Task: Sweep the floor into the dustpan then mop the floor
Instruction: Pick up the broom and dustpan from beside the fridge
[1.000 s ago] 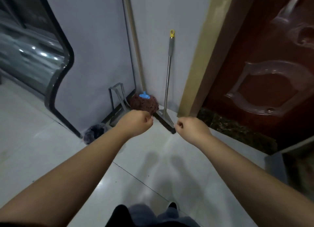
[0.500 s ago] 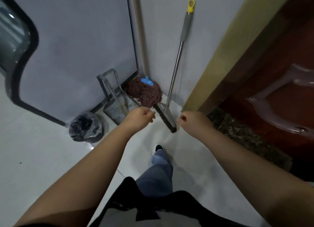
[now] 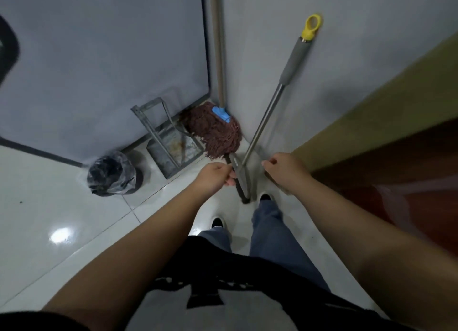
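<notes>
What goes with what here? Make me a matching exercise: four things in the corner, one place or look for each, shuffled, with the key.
Things:
1. mop
2. broom
3. dustpan
4. bin

Descriptions:
A. grey metal, standing against the left wall
B. lined with a clear bag, farthest left on the floor
C. brown stringy head with a blue clip, in the corner
D. steel pole with a grey grip and a yellow hanging loop

Pairs: 1-C, 2-D, 3-A, 4-B
</notes>
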Demonstrator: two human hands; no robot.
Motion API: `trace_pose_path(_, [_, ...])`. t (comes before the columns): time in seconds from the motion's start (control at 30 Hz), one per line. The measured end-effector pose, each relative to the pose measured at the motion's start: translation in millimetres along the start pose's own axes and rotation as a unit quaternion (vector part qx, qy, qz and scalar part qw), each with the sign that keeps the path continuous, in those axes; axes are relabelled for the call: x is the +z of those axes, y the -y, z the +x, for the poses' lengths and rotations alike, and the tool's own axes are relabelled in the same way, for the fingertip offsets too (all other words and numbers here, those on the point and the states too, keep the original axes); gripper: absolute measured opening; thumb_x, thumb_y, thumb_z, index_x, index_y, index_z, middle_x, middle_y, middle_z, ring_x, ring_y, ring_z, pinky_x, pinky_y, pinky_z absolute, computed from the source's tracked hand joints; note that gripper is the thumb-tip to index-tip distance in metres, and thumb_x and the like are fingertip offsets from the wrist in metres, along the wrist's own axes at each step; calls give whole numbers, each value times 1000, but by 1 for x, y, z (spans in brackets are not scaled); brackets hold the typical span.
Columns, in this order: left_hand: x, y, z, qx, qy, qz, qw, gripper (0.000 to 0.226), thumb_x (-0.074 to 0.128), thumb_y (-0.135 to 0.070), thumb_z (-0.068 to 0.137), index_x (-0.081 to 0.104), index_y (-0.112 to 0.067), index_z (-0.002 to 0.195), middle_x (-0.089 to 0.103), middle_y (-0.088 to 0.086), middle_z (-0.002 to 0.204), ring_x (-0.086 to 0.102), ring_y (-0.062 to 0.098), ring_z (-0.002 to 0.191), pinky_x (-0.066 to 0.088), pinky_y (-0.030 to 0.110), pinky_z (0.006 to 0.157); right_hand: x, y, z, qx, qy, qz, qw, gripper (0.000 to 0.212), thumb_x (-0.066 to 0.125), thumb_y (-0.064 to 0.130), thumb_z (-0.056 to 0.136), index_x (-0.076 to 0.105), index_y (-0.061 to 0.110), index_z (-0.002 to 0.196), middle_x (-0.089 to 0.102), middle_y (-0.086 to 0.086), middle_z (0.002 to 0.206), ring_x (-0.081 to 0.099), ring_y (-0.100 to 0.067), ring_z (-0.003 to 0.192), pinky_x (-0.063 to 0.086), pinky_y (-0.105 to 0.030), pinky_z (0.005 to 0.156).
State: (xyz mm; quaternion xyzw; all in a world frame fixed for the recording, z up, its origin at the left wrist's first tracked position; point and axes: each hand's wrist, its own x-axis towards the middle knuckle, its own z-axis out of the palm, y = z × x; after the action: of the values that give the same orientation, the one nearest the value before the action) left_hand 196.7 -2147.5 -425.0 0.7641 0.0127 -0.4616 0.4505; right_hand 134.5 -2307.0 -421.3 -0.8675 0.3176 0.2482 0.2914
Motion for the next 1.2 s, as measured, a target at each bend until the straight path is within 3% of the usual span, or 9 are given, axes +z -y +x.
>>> trace_pose_path(0.13, [18,-30,28,-22,-42,-41,998,36,37,-15,98,56,-10,68,59,6,68,54,2,48,38,4,42,-27,-6,49,-29,12,21,999,31,44,31,95,49,13,70,54,-1,71,51,-20,70,37,-26,58])
trace_pose_path(0.27, [39,-68,57,-54,-76,-95,991,39,36,-24,100,57,-13,68,62,4,67,48,11,59,37,20,55,-60,-15,95,-46,34,54,997,37,47,31,94,63,-1,87,67,-19,92,62,-32,89,46,-31,73])
trace_pose_path(0.43, [60,-101,87,-75,-102,-163,979,39,38,-25,99,56,-13,66,60,4,62,48,12,56,37,22,55,-82,-22,150,-12,87,23,996,43,41,36,96,55,6,68,56,-10,76,54,-25,79,35,-25,69])
trace_pose_path(0.63, [67,-117,111,-69,-111,-182,975,40,37,-24,99,57,-13,66,60,8,67,50,14,57,40,21,52,-74,-16,192,84,83,91,989,55,48,47,92,54,-2,115,59,-19,111,58,-32,106,40,-28,73])
trace_pose_path(0.77, [61,-118,120,-72,-105,-185,974,39,37,-24,99,56,-14,67,60,6,64,47,11,54,38,17,49,-69,-4,208,112,49,255,959,71,60,38,87,30,10,144,41,-12,143,46,-29,125,43,-41,102])
trace_pose_path(0.87, [53,-114,121,-69,-123,-205,969,41,37,-24,99,56,-13,64,59,1,55,47,10,52,38,12,43,-64,3,215,122,14,325,938,69,66,31,83,33,15,142,40,-9,142,45,-26,124,43,-43,103])
trace_pose_path(1.0, [44,-101,118,-84,-138,-219,962,42,38,-27,99,56,-15,62,59,-3,49,49,13,58,37,22,55,-64,9,229,116,-7,373,921,74,70,28,80,32,12,142,43,-5,141,47,-21,120,42,-41,104])
trace_pose_path(1.1, [40,-93,115,-104,-144,-241,954,41,38,-27,99,56,-14,64,59,-5,47,48,12,56,37,23,57,-61,11,235,106,1,335,936,58,70,30,80,48,6,128,53,-5,113,51,-18,102,45,-39,102])
trace_pose_path(1.2, [35,-86,109,-118,-144,-274,943,40,37,-29,99,55,-14,68,61,4,61,49,12,56,37,22,58,-51,21,224,58,28,309,949,34,69,31,80,56,15,108,53,-2,97,50,-20,95,45,-34,95])
